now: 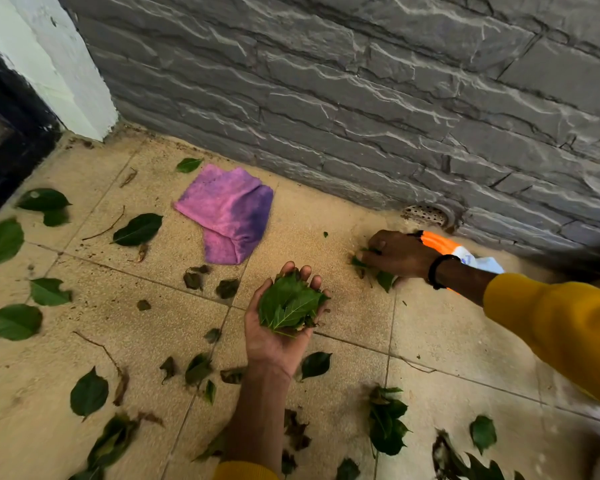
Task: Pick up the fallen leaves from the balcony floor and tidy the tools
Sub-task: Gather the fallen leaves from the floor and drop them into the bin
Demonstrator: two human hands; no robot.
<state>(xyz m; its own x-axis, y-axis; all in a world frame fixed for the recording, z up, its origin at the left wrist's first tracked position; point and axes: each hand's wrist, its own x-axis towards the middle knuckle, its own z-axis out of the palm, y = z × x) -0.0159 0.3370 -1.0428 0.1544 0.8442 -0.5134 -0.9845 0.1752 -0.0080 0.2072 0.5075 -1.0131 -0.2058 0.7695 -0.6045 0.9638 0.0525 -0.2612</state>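
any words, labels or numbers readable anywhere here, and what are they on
No text here can be read.
Glove behind the right hand: a small blue mark on its white part, too blurred to read.
Pink and purple cloth, stone wall, floor drain: no writing visible.

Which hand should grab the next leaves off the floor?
Right hand: it's already down on leaves by the drain. Left hand is palm-up, cupping a full pile.

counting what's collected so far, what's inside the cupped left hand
A pile of green leaves lies in the upturned left hand, its fingers curled round them. Any leaves beneath the top ones are covered, so no count is possible.
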